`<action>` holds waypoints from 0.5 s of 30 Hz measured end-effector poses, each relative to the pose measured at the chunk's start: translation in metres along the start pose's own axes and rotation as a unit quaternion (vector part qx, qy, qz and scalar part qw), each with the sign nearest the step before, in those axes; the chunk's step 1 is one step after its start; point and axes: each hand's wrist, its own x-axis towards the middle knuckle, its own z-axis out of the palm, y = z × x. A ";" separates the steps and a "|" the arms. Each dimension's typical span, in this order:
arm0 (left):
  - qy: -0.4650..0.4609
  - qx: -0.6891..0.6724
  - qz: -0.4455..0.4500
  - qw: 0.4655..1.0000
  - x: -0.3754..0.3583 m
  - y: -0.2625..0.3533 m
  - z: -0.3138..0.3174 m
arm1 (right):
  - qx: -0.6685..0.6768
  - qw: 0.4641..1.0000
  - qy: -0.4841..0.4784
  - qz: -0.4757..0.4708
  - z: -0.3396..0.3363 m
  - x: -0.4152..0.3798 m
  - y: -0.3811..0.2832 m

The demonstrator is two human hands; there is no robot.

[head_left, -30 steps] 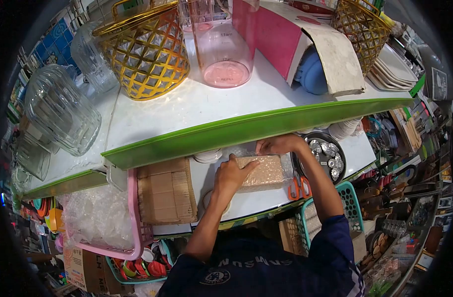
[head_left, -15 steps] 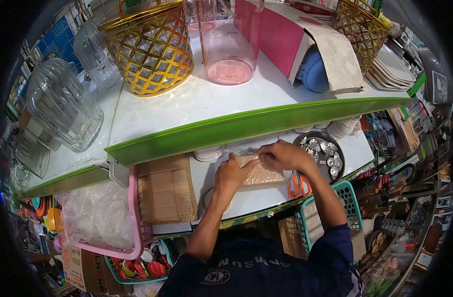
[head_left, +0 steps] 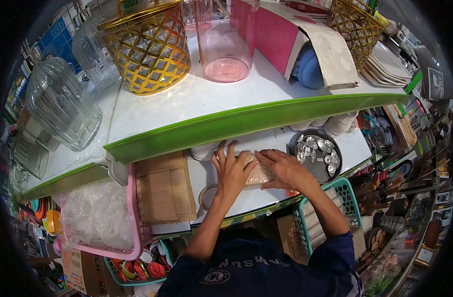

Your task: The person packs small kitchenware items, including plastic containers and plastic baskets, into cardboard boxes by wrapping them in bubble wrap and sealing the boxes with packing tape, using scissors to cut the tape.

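A box-shaped package in clear bubble wrap (head_left: 257, 175) lies on the white lower shelf (head_left: 258, 198), brown beneath the wrap. My left hand (head_left: 230, 172) is at its left end, fingers spread and thumb against the package. My right hand (head_left: 286, 172) lies over the right end, thumb along the near side. Together they hold the package between them. Just below my right hand, an orange scissors handle (head_left: 292, 192) shows, mostly covered. A tape roll (head_left: 201, 199) lies left of my left wrist.
A green-edged upper shelf (head_left: 256, 118) overhangs the hands, carrying glass jars and a gold basket (head_left: 149, 59). A dark round pan (head_left: 318, 167) with silvery pieces stands to the right. Flat cardboard (head_left: 162, 190) and a pink basket of bubble wrap (head_left: 134, 218) are at left.
My right hand has gone from a pinch above the package to lying flatter over its right end, covering most of the scissors. My left hand's fingers have spread, and the tape roll shows more.
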 end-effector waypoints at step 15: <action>0.082 -0.176 0.009 0.981 -0.062 0.024 -0.002 | 0.020 0.996 0.050 0.069 0.002 0.006 0.005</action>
